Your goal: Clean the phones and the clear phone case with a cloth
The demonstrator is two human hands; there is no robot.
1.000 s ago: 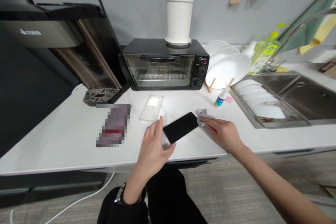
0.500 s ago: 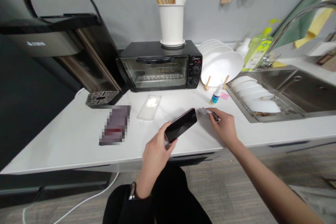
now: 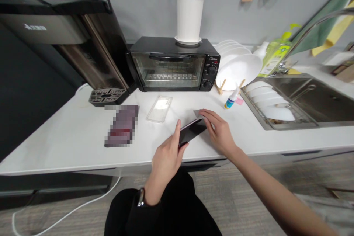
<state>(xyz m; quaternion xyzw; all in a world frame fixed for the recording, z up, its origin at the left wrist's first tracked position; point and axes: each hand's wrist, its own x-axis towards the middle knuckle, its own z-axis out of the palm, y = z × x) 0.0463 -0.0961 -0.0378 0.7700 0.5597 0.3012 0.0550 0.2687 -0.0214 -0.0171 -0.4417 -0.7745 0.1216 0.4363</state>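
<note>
My left hand (image 3: 166,156) grips the near left end of a dark smartphone (image 3: 192,132), thumb and fingers along its edges, held tilted over the white counter. At the phone's far right end, my right hand (image 3: 222,134) pinches a thin greyish-white cloth (image 3: 197,114) against its upper edge. Part of the cloth is hidden under the fingers. A clear phone case (image 3: 159,109) lies flat beyond my left hand. Behind my right hand stands a small spray bottle (image 3: 231,100) with a blue label, beside a pink slip (image 3: 239,101).
A pixelated purple item (image 3: 123,127) lies at left, before a drink dispenser (image 3: 107,96). A toaster oven (image 3: 171,42) stands at the back, bearing a white cup (image 3: 189,16) of chopsticks. Racked plates (image 3: 238,70) and a sink (image 3: 329,96) are to the right.
My right hand has moved left with the cloth, from beside the phone onto its right end. The view has shifted slightly. My left hand still holds the phone, its index finger now stretched upward.
</note>
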